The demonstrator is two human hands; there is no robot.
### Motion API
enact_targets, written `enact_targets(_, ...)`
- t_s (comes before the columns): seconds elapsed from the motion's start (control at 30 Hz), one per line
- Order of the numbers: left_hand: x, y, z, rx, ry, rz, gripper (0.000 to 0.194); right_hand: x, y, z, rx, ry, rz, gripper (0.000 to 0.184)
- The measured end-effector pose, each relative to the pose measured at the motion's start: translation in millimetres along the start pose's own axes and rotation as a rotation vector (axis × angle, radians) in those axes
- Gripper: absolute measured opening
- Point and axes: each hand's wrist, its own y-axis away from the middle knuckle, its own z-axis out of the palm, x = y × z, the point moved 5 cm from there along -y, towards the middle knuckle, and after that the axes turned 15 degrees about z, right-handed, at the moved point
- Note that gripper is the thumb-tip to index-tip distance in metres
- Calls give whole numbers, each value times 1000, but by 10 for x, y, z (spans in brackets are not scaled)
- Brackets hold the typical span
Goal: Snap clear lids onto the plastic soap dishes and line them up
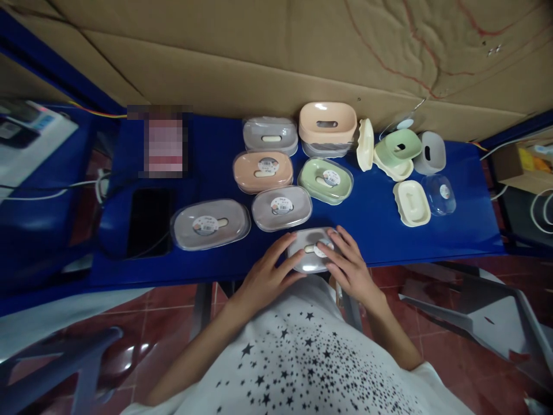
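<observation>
A grey oval soap box (308, 264) with a clear cover lies at the front edge of the blue table, close to my body. My left hand (270, 271) holds its left end, fingers along the far side and thumb by the near side. Around its right end is my right hand (352, 268), with fingertips on the round white label and the far rim. Just beyond are another grey soap box (294, 216), a green soap box (341, 187) and, farther left, a wide grey soap box (185, 225), all labelled.
Behind stand a peach soap box (246, 176) and a peach shell (309, 118). To the right lie a cream tray (415, 216), a clear cover (440, 202), a green shell (391, 148) and a grey shell (434, 164). A black phone (149, 222) with a cable lies left.
</observation>
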Motion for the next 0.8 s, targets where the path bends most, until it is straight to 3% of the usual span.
enact_targets(0.17,-18,30,-8,3,24,2,61,47,-14,-24,-85,182,-149,84)
enact_targets(0.33,-51,43,-27,35,87,-25,56,45,-38,5,-75,250,-214,76)
enact_targets(0.63,-116,-45,27,18,241,-150,55,233,-80,85,-43,84,-134,73)
enact_targets(0.8,-127,-92,45,16,257,-139,54,294,-128,19,-74,91,-75,71)
